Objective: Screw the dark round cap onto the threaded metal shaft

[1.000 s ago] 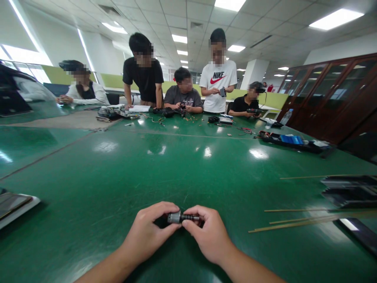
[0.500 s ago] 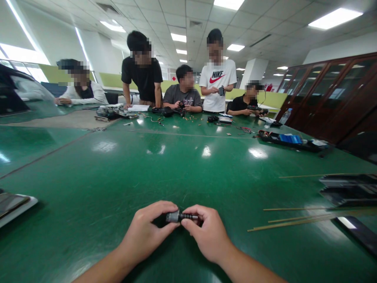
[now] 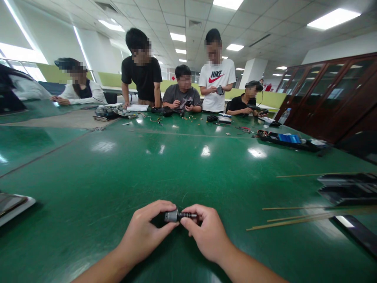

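Observation:
A small metal part with a thick grey cylinder (image 3: 171,216) and a thin dark ringed shaft (image 3: 186,215) lies level between my two hands, just above the near side of the table. My left hand (image 3: 147,228) is closed on the cylinder, thumb below and forefinger above. From the other side, my right hand (image 3: 204,228) pinches the shaft near where it meets the cylinder; the bare bright tip points right, past the thumb. The other fingers of the right hand are partly hidden behind the thumb.
Thin brass-coloured rods (image 3: 282,220), dark metal profiles (image 3: 347,188) and a black flat device (image 3: 353,232) lie at right. A white tray (image 3: 29,204) sits at left. Across the green table (image 3: 165,169) are a black tool tray (image 3: 265,136), loose parts and several people.
Both hands keep their hold on the metal part, with hardly any movement. The view has shifted slightly. Across the table, a seated person has turned their head and moved the black thing they hold.

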`<state>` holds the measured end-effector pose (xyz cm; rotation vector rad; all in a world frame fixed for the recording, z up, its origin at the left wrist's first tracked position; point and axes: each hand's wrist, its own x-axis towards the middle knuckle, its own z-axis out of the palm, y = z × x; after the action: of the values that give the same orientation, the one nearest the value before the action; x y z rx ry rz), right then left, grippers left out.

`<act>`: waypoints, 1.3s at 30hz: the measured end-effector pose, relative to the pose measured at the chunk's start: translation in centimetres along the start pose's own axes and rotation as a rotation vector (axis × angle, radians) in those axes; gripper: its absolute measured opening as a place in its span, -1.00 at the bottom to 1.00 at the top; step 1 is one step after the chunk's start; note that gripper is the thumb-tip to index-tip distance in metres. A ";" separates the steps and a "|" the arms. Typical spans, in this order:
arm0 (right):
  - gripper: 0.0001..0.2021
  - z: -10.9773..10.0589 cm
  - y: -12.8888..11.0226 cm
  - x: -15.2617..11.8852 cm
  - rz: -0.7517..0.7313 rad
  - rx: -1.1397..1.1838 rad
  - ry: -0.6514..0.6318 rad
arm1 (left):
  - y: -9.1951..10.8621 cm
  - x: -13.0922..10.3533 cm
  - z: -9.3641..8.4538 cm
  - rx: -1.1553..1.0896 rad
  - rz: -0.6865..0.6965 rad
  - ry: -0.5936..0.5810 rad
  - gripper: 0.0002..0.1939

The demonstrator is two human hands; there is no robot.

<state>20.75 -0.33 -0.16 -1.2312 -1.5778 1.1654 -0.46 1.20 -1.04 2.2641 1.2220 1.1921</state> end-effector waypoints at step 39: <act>-0.84 -0.1 -0.3 0.2 0.033 0.125 0.001 | 0.3 0.2 -0.5 -0.011 -0.036 0.034 -0.72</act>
<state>20.71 -0.16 0.21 -1.1796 -1.4664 1.2641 -0.62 1.18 -0.48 2.2132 1.2603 1.2254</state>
